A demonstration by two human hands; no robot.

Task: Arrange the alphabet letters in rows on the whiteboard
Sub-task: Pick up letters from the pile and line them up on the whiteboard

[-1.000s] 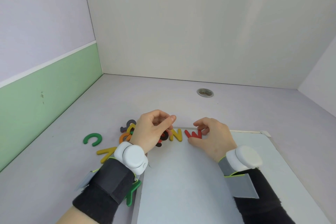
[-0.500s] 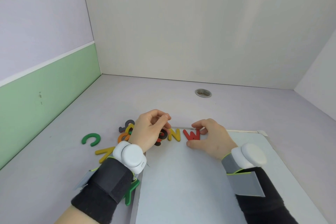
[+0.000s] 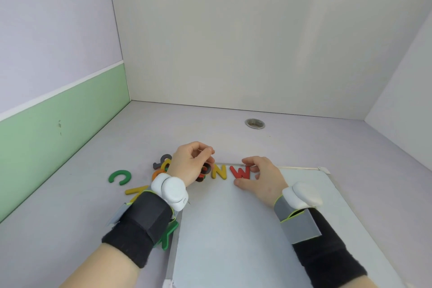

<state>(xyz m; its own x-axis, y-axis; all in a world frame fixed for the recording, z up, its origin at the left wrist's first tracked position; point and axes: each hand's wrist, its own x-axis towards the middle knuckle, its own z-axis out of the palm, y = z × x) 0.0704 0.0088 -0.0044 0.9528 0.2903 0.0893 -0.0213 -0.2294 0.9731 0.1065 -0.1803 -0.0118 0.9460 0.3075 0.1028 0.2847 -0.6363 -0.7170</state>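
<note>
The whiteboard (image 3: pixel 233 229) lies flat in front of me. Along its top edge sit a yellow N (image 3: pixel 219 171) and a red W (image 3: pixel 240 172). My right hand (image 3: pixel 261 175) brackets the W, thumb at its lower left and forefinger at its upper right. My left hand (image 3: pixel 191 163) hovers at the board's top left corner with its fingers curled together. It half covers an orange and dark letter (image 3: pixel 205 170). Nothing shows between its fingertips.
Loose letters lie on the desk to the left of the board: a green C (image 3: pixel 120 176), a yellow letter (image 3: pixel 136 190), a grey one (image 3: pixel 161 161) and a green one (image 3: pixel 168 238) under my left wrist. A metal cable hole (image 3: pixel 254 123) sits further back. Walls enclose three sides.
My right fingers have eased back a little, so more of the red W shows. My left hand has barely moved. The view has shifted slightly.
</note>
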